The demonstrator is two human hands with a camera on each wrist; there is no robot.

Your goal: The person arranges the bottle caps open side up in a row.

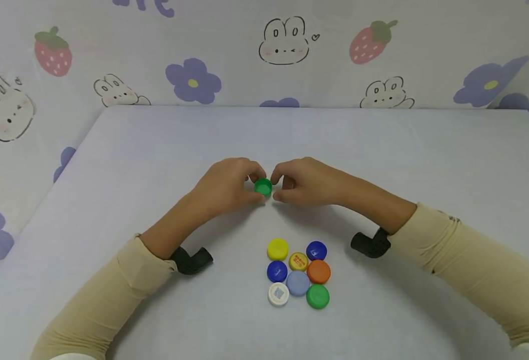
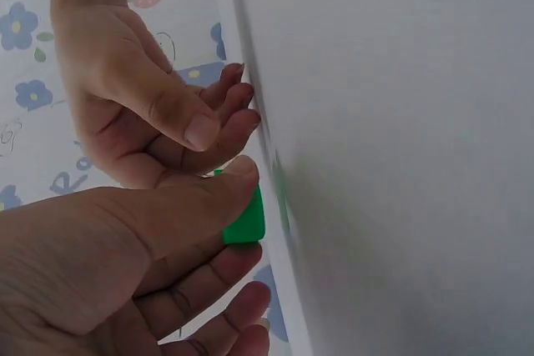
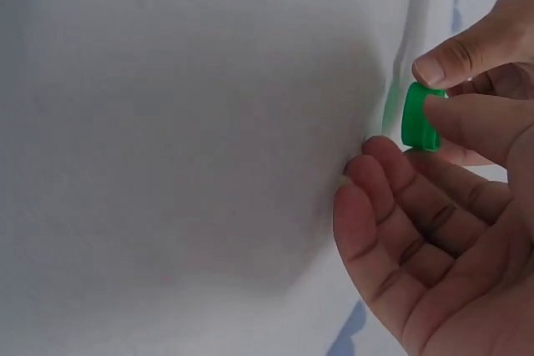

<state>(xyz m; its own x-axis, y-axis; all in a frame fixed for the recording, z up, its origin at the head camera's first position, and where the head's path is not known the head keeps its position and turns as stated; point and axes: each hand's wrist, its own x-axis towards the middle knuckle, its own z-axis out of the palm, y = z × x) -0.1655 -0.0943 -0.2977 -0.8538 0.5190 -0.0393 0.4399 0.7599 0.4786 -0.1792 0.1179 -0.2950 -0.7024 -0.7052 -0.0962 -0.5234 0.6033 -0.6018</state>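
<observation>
A green cap (image 1: 262, 187) is held with its hollow side facing up, just above or on the white table. The left hand (image 1: 228, 186) pinches it between thumb and fingers; in the left wrist view the green cap (image 2: 244, 221) shows between that hand's thumb and index finger. Close by on the right, the right hand (image 1: 311, 181) has its thumb and fingers bent and parted beside the cap. In the right wrist view, the right hand (image 3: 450, 248) has its thumb tip in front of the green cap (image 3: 415, 118); whether it touches is unclear.
Nearer the table's front lies a cluster of several caps, among them a yellow cap (image 1: 278, 249), an orange cap (image 1: 319, 272), a white cap (image 1: 278, 294) and another green cap (image 1: 318, 296). Black wrist devices (image 1: 193, 261) stick out below both sleeves. A patterned cloth (image 1: 228, 50) hangs behind.
</observation>
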